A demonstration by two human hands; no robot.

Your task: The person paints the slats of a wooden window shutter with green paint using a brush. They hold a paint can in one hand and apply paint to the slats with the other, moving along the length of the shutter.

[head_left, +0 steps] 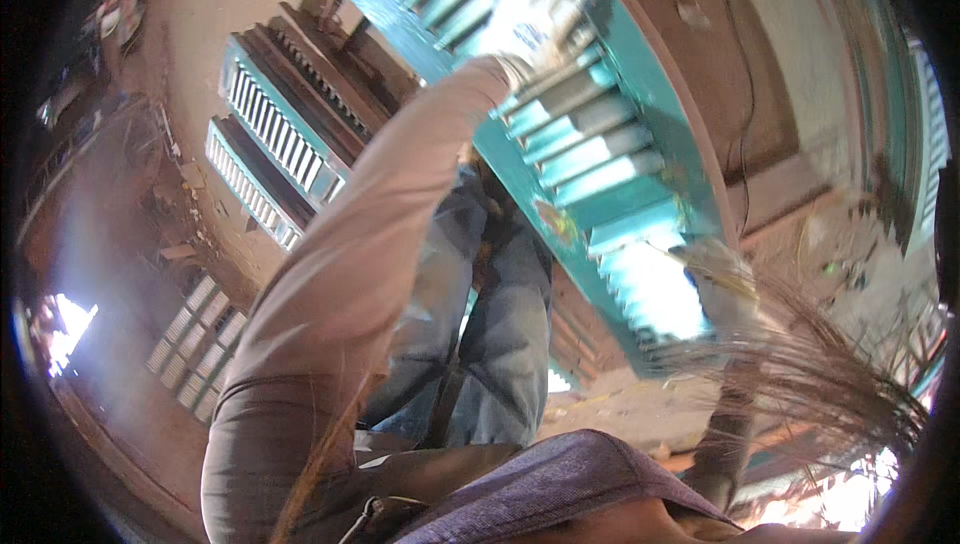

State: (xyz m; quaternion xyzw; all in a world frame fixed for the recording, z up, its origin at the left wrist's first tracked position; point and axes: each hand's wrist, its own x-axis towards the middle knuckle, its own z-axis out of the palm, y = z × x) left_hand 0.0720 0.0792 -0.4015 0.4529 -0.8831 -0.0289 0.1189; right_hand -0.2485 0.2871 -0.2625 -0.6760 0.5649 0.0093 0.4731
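At left, we see other louvred panels (270, 109). Before us, the teal shutter (585, 159) slants lengthwise from upper left to lower right, slats crosswise. It lies under our gloved left hand (540, 19), then reaches our right hand (722, 279) at its lower-right edge; blur hides whether either grips.

ok so I count one long teal louvered shutter (620, 202), at least two teal-edged slatted panels (275, 124), two faded blue denim legs (510, 314) and two pale-gloved hands (535, 29)
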